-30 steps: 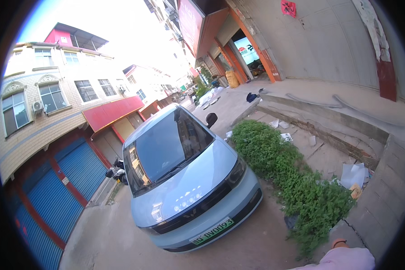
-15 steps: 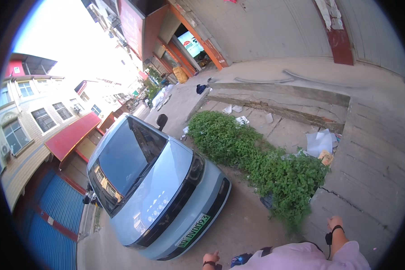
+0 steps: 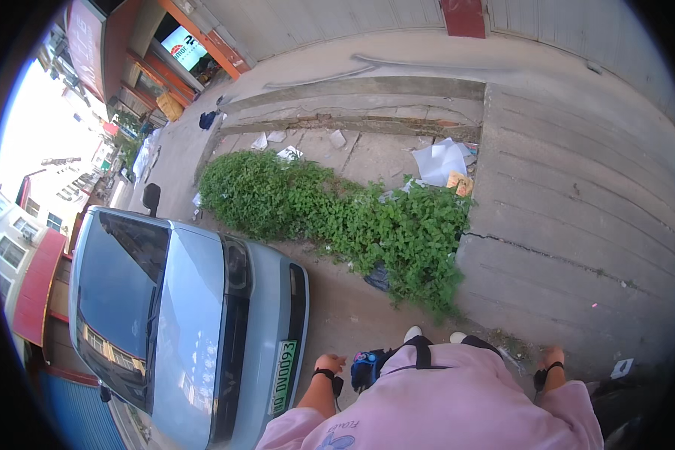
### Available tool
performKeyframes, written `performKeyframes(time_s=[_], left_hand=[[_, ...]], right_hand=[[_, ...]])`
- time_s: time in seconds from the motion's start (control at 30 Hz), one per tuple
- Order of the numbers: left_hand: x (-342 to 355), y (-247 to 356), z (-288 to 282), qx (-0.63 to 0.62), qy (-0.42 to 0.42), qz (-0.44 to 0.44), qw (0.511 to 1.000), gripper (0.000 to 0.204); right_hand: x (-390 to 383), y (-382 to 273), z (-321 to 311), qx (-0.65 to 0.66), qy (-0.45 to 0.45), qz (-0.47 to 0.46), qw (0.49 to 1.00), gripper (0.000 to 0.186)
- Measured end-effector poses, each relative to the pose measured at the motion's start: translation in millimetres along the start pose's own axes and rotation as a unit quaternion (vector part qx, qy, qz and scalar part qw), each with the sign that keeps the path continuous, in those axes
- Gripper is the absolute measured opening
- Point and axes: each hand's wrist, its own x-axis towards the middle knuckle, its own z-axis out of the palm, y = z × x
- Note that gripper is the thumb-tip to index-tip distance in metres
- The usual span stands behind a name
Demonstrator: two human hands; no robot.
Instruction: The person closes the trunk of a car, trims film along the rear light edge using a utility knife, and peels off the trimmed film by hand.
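Note:
My left hand (image 3: 330,363) hangs with loosely bent fingers and nothing visible in it, beside the front bumper of a pale blue car (image 3: 191,322). A dark band is on that wrist, and a blue-and-black pouch (image 3: 365,369) sits by my waist. My right hand (image 3: 552,355), also banded at the wrist, hangs open at my other side over the pavement. My pink shirt and pale shoes (image 3: 413,333) show at the bottom.
Leafy weeds (image 3: 330,214) grow beside the car along a low broken step (image 3: 352,120) strewn with paper (image 3: 439,161). A ridged concrete ramp (image 3: 562,195) rises at the right. Orange-framed doorways (image 3: 220,52), a yellow sack (image 3: 169,106) and shuttered buildings line the street.
My view has swung right and downward, so the car has shifted left. Both arms, the pouch and my shoes have come into fuller view.

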Motion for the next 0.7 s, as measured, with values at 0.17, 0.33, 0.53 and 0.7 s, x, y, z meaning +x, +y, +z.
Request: performKeyframes(time_s=[0.17, 0.33, 0.53, 0.7], left_hand=[[83, -13, -2, 0.259, -0.059, 0.123, 0.956, 0.039], [179, -22, -16, 0.537, -0.116, 0.159, 0.820, 0.026], [201, 166, -99, 0.519, -0.018, 0.490, 0.700, 0.020], [162, 340, -22, -0.103, -0.012, 0.414, 0.904, 0.022]], right_hand=[[-106, 8, 19, 0.198, 0.041, 0.196, 0.960, 0.018], [-178, -42, 49, 0.137, 0.090, 0.064, 0.984, 0.025], [-248, -41, 70, 0.186, 0.103, 0.106, 0.971, 0.029], [-302, 63, 163, 0.177, 0.210, 0.271, 0.923, 0.029]])
